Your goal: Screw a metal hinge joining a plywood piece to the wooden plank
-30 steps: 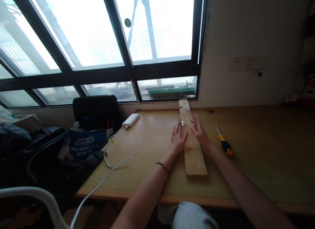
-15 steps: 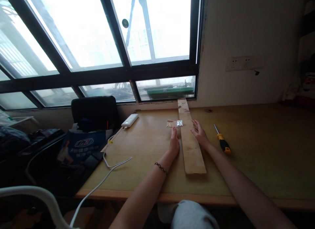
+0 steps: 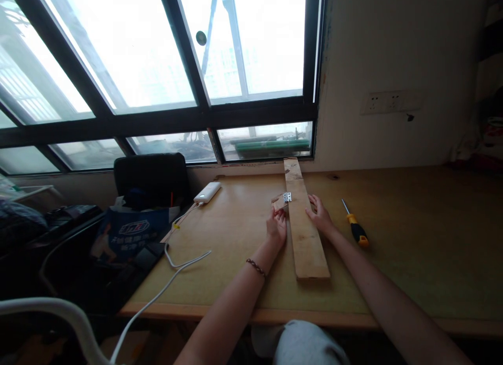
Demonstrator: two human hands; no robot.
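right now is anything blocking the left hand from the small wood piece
Nothing visible is: the left hand appears to touch the small wood piece. The screwdriver lies aside, right of the long board.

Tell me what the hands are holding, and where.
The left hand holds the small wood piece by its near edge; the right hand rests against the long board's right edge.

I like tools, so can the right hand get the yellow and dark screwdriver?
Probably yes: the screwdriver lies on the table right of the right hand, with nothing seen between them, though that hand would have to leave the board's edge.
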